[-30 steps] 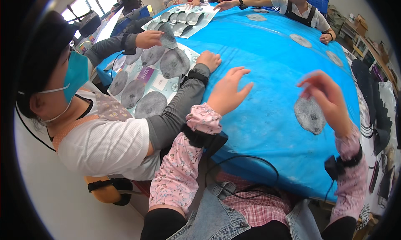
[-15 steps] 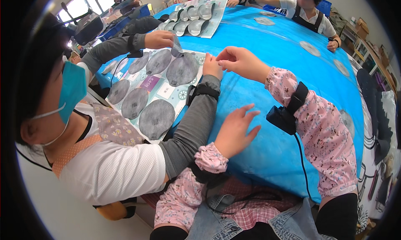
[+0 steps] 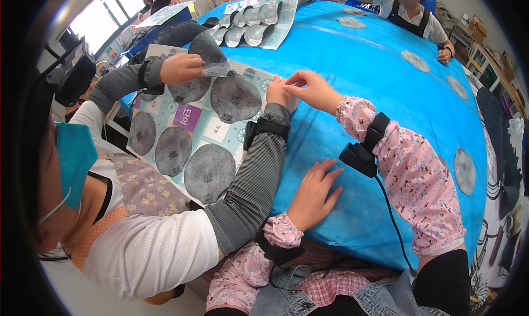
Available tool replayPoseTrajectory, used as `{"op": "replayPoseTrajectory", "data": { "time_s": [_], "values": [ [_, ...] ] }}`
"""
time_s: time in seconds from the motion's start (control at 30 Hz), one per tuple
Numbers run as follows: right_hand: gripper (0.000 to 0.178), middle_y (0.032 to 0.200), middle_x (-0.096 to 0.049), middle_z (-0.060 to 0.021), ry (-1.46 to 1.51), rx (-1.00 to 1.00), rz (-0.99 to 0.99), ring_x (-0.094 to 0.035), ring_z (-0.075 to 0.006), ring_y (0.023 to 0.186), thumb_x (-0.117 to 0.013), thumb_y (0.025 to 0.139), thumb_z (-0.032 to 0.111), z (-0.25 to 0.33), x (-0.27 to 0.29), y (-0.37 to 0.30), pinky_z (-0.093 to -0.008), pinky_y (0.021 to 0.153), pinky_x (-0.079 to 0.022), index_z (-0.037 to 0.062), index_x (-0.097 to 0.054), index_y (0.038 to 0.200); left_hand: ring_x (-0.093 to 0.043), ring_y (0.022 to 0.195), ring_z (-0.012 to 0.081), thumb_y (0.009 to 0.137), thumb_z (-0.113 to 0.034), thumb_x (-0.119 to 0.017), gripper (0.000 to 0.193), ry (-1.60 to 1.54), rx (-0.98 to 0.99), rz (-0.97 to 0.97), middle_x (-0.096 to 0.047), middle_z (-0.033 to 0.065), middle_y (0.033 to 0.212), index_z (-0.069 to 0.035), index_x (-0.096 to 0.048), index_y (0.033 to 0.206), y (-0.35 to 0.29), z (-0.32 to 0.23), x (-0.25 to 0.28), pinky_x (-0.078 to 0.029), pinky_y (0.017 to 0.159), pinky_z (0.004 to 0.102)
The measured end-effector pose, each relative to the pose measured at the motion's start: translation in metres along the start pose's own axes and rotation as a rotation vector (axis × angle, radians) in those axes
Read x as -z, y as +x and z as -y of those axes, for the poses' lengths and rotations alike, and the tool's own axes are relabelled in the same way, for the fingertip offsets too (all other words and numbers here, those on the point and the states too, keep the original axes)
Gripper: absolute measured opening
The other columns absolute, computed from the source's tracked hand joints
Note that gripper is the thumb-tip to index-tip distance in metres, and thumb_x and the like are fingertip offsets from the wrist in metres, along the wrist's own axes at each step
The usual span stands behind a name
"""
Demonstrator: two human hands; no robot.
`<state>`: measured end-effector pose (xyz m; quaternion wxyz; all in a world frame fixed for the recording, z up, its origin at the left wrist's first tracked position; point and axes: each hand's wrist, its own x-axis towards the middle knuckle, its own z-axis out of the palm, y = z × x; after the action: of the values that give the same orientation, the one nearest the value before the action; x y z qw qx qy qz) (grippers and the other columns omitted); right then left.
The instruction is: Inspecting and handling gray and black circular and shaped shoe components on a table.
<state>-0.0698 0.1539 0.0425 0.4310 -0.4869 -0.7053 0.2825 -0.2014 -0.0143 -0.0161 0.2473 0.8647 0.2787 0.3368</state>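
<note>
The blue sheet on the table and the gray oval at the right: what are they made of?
The blue sheet looks like thin plastic: smooth, with creases and pale, shiny streaks. The gray oval may be felt-like fabric, since it looks matte and speckled, but rough paper is possible too.

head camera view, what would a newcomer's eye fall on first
The bright blue table cover fills the centre, with grey oval pieces laid on a printed sheet at the left. A turquoise mask on a co-worker stands out at the far left. The person's right hand is close beside the co-worker's nearer hand, at the sheet's edge, while the left hand is lower, toward the near table edge.
</note>
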Motion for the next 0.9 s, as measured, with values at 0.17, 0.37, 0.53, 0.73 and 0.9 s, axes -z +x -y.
{"op": "replayPoseTrajectory", "data": {
  "time_s": [0.17,0.37,0.53,0.73,0.9],
  "values": [
    [0.038,0.092,-0.061,-0.0157,0.045,-0.058,-0.029,-0.06,-0.0221,0.084,-0.06,0.078,0.03,-0.005,0.009,-0.002,-0.0312,0.073,-0.048,-0.0041,-0.058,0.096,-0.052,0.101,0.0313,0.077,-0.003,-0.055,0.031,-0.231,0.085,-0.035,-0.051,0.0162,0.111,-0.001,-0.053,0.108,-0.041,-0.029,0.031,-0.041,0.087,0.0361],
    [0.038,0.098,-0.06,-0.0159,0.047,-0.059,-0.053,-0.058,-0.0236,0.089,-0.058,0.08,0.029,0.0,0.008,0.013,-0.0318,0.078,-0.046,-0.0032,-0.057,0.099,-0.057,0.076,0.0115,0.086,-0.01,-0.051,0.022,-0.552,0.881,-0.222,-0.058,0.0088,0.094,0.002,-0.054,0.105,-0.172,-0.006,0.03,-0.046,0.067,0.0236],
    [0.038,0.094,-0.062,-0.0141,0.084,0.072,0.058,-0.059,-0.0235,0.087,-0.058,0.079,0.029,0.026,-0.013,0.006,-0.0326,0.078,-0.046,-0.0014,-0.057,0.102,-0.057,0.095,0.0254,0.086,-0.012,-0.048,0.036,-0.42,0.909,-0.367,-0.056,0.0153,0.105,0.006,-0.044,0.116,-0.243,0.076,0.026,-0.048,0.078,0.0297],
    [0.047,0.053,-0.056,-0.003,-0.353,0.389,0.216,-0.056,-0.0117,0.052,-0.047,0.086,0.022,0.083,-0.033,-0.029,-0.026,0.06,-0.046,0.0032,-0.036,0.127,-0.055,0.096,0.0277,0.086,-0.01,-0.044,0.027,-0.056,0.809,-0.596,-0.054,0.0169,0.103,0.002,-0.049,0.109,-0.257,0.109,0.03,-0.047,0.079,0.0334],
    [0.056,0.058,-0.059,-0.0072,-0.141,0.103,0.546,-0.057,-0.018,0.054,-0.044,0.086,0.019,0.073,-0.028,-0.025,-0.0289,0.052,-0.045,-0.0051,-0.021,0.131,-0.055,0.091,0.0267,0.085,-0.012,-0.046,0.019,0.02,0.727,-0.478,-0.054,0.0136,0.097,-0.002,-0.055,0.098,-0.184,0.118,0.021,-0.045,0.079,0.034]
  ]
}}
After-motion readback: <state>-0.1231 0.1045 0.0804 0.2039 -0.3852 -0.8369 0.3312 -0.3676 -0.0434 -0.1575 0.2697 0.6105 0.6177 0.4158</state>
